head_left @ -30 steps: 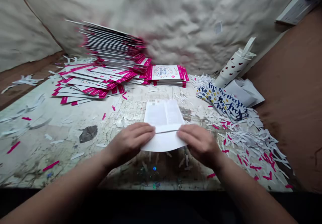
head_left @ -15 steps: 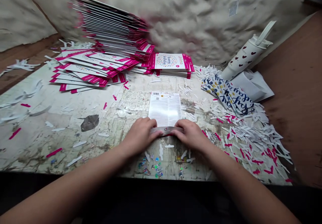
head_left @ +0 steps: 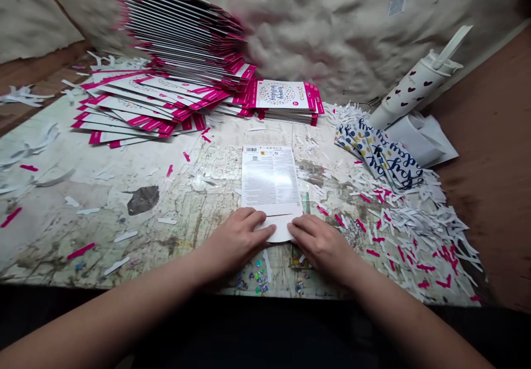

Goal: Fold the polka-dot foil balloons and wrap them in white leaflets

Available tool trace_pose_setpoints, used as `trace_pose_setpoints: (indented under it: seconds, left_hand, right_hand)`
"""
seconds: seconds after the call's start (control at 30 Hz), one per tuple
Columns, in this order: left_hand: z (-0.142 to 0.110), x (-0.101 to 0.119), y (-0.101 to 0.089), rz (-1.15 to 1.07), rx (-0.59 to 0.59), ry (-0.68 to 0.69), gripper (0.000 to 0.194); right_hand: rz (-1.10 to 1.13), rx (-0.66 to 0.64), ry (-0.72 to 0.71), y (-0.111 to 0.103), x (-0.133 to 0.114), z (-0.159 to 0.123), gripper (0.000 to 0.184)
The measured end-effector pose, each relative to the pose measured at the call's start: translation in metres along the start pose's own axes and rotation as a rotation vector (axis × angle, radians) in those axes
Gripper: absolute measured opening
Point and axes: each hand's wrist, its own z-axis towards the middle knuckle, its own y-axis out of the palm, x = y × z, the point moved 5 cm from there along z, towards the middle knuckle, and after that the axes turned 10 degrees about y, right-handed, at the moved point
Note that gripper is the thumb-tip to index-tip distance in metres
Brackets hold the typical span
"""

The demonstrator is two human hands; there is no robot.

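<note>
Holding the near end of a white card packet [head_left: 269,183], both hands rest low at the worktable [head_left: 224,159]: the left hand [head_left: 234,242] at the packet's seven o'clock, the right hand [head_left: 321,244] at its five o'clock. Each hand grasps one side of the plain flap [head_left: 279,228] with bent fingers and thumb, though how far any fingertip reaches underneath is hard to tell. The packet lies flat in front of the person, its printed back up, a barcode [head_left: 251,149] at its far left corner; the small text cannot be read.

Round the packet, shiny confetti [head_left: 259,277] is scattered at six o'clock, near the left hand, and a dark patch [head_left: 143,200] marks the table at nine. A loose pile of pink-and-white packets [head_left: 136,109] spreads at ten, a tall leaning stack [head_left: 186,42] rises at eleven, and a short stack [head_left: 286,95] sits at twelve. Toward two stand a tilted tumbler [head_left: 410,89] with dark hearts and, nearer, some dotted, lettered packets [head_left: 381,153]. White and pink paper scraps [head_left: 431,225] heap up between three and four.
</note>
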Motion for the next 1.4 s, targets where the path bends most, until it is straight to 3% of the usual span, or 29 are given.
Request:
trace_pose_setpoints:
  seconds: [0.1, 0.2, 0.3, 0.37, 0.43, 0.57, 0.63, 0.73, 0.83, 0.87, 0.93, 1.0, 1.03, 1.1, 1.23, 1.4]
  left_hand:
    - [0.006, -0.010, -0.001, -0.134, 0.010, -0.124, 0.025]
    - [0.014, -0.020, -0.003, -0.263, -0.011, -0.303, 0.024]
    - [0.019, -0.031, -0.009, -0.182, -0.046, -0.460, 0.019]
    - [0.018, -0.041, -0.014, -0.082, -0.067, -0.515, 0.020]
    - [0.016, -0.053, -0.017, -0.083, -0.099, -0.529, 0.018]
    - [0.009, -0.067, -0.019, -0.289, -0.169, -0.448, 0.009]
    - [0.006, -0.062, -0.027, -0.277, -0.095, -0.398, 0.014]
    - [-0.001, -0.039, -0.037, -0.300, 0.057, -0.428, 0.013]
    - [-0.009, -0.016, -0.017, -0.867, 0.052, -0.636, 0.035]
    - [-0.011, -0.012, -0.011, -1.107, 0.120, -0.719, 0.036]
    - [-0.014, -0.013, -0.004, -1.453, 0.425, -0.851, 0.025]
    - [-0.018, -0.021, -0.003, -1.575, 0.734, -0.923, 0.015]
    - [-0.019, -0.025, -0.002, -1.597, 0.816, -0.946, 0.015]
    - [-0.020, -0.028, -0.002, -1.624, 0.850, -0.978, 0.018]
    - [-0.022, -0.028, -0.004, -1.583, 0.865, -0.997, 0.021]
    - [-0.036, -0.030, -0.013, -1.513, 0.930, -1.009, 0.024]
  right_hand:
    - [0.080, 0.024, 0.065, 0.003, 0.010, 0.005, 0.021]
    - [0.237, -0.051, 0.197, 0.003, 0.027, 0.022, 0.017]
    - [0.325, -0.167, 0.435, 0.002, 0.049, 0.042, 0.011]
    - [0.250, -0.164, 0.542, -0.004, 0.058, 0.050, 0.011]
    - [0.123, -0.109, 0.447, -0.012, 0.052, 0.057, 0.019]
    - [-0.066, -0.158, 0.015, -0.006, 0.011, 0.059, 0.035]
    - [-0.213, -0.197, -0.025, 0.002, -0.002, 0.061, 0.038]
    - [-0.367, -0.138, -0.026, -0.001, -0.016, 0.067, 0.035]
    - [-0.347, 0.010, -0.102, -0.016, -0.033, 0.066, 0.025]
    - [-0.320, 0.063, -0.136, -0.021, -0.038, 0.063, 0.023]
    - [-0.243, 0.145, -0.194, -0.024, -0.046, 0.055, 0.022]
    - [-0.130, 0.196, -0.165, -0.022, -0.044, 0.050, 0.023]
    - [-0.062, 0.221, -0.097, -0.020, -0.038, 0.051, 0.026]
    - [0.067, 0.249, 0.095, -0.017, -0.019, 0.063, 0.035]
    - [0.152, 0.086, 0.308, -0.008, 0.002, 0.126, 0.054]
    - [-0.046, -0.232, 0.414, 0.012, -0.013, 0.216, 0.082]
